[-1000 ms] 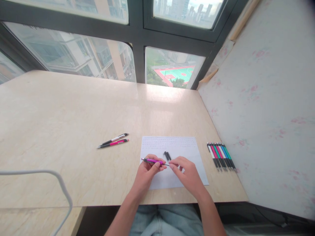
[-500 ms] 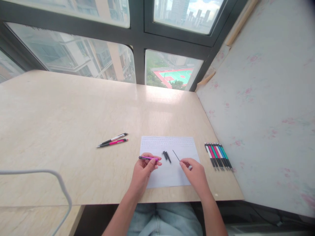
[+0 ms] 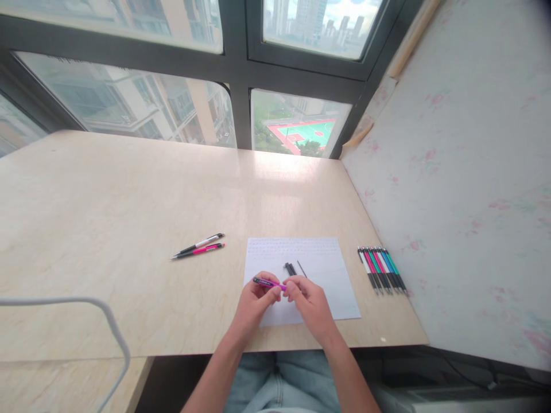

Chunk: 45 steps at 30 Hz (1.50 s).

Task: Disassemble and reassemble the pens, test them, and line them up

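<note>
Left hand (image 3: 253, 302) gripping purple pen (image 3: 266, 283), right hand (image 3: 310, 302) pinching its end, near worktop (image 3: 116, 212) front edge; seemingly mid-dismantling, wants steadiness next.

Lit by daylight past a dark window frame (image 3: 239, 86), gleaming on the far part of a pale table (image 3: 107, 201). Looking down on buildings (image 3: 204, 112) and a green-and-red sports court (image 3: 307, 133). Bounded on the right by a white wall (image 3: 465, 172) with pink flowers (image 3: 430, 155).
</note>
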Available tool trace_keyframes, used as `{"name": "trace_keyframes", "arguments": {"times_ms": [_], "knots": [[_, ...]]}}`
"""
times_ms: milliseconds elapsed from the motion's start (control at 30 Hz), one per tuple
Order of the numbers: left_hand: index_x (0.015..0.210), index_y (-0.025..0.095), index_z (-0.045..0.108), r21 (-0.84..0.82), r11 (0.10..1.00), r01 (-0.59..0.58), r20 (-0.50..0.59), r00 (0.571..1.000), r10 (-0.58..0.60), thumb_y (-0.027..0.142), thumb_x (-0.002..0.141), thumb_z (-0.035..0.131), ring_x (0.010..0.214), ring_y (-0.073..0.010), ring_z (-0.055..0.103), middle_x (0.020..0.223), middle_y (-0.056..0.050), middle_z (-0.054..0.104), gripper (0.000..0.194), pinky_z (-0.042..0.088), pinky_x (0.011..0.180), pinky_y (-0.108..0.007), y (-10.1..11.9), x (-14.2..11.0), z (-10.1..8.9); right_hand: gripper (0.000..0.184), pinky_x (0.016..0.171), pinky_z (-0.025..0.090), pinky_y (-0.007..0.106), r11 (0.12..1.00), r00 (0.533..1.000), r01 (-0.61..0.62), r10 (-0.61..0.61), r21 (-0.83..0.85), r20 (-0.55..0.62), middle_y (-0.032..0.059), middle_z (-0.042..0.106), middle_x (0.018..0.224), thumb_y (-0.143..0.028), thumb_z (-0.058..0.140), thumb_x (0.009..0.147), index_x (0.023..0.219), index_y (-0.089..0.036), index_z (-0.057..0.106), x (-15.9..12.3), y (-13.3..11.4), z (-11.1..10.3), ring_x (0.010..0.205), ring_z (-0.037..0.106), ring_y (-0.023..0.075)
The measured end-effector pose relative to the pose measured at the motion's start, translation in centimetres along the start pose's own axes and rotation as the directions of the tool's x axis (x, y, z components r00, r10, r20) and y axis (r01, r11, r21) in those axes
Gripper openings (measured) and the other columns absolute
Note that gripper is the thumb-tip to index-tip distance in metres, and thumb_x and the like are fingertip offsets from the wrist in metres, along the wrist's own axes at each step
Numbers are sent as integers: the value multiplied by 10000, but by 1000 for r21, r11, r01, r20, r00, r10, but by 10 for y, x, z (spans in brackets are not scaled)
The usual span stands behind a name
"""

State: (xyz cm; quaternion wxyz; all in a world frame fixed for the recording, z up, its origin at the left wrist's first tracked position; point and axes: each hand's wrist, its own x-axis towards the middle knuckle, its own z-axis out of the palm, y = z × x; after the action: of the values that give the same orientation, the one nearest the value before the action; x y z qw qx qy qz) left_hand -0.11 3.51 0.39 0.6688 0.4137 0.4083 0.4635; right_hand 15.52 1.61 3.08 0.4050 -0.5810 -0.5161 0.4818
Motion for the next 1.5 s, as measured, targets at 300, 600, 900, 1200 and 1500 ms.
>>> {"name": "trace_keyframes", "arguments": {"times_ms": [300,600,900,1200,1500], "knots": [[939,174,668,5,1000,-5,-77,997,6,342,793,729,652,-153,583,704,-20,647,230,446,612,-264,1,0,3,292,548,427,248,928,989,-105,135,358,-59,26,634,690,-456,617,862,849,-171,680,0,9,13,622,555,141],[816,176,664,195,977,-89,-201,971,129,352,809,705,636,-152,578,685,-18,651,181,455,613,-262,11,-4,10,285,539,404,229,716,963,-210,268,666,15,30,611,745,-429,700,809,897,-158,711,-2,15,23,641,526,118],[823,175,660,178,980,-92,-187,974,125,353,819,699,637,-153,561,691,-26,650,182,445,615,-265,8,-3,6,306,568,441,248,775,967,-205,256,598,0,52,651,769,-424,730,778,922,-154,720,-3,16,18,663,560,137],[865,168,654,26,996,-86,-181,979,89,343,823,700,658,-151,561,737,-48,691,186,437,613,-262,1,0,2,231,749,518,366,984,954,-43,-12,-176,-300,93,727,919,-377,627,841,912,-179,722,10,33,-40,839,660,233],[868,167,653,33,997,-63,-156,986,67,353,815,701,662,-164,577,746,-58,699,199,442,620,-277,1,-1,2,214,746,497,366,829,941,95,-256,-552,-222,81,706,926,-246,545,854,976,-190,712,29,38,-38,739,607,197]]}}
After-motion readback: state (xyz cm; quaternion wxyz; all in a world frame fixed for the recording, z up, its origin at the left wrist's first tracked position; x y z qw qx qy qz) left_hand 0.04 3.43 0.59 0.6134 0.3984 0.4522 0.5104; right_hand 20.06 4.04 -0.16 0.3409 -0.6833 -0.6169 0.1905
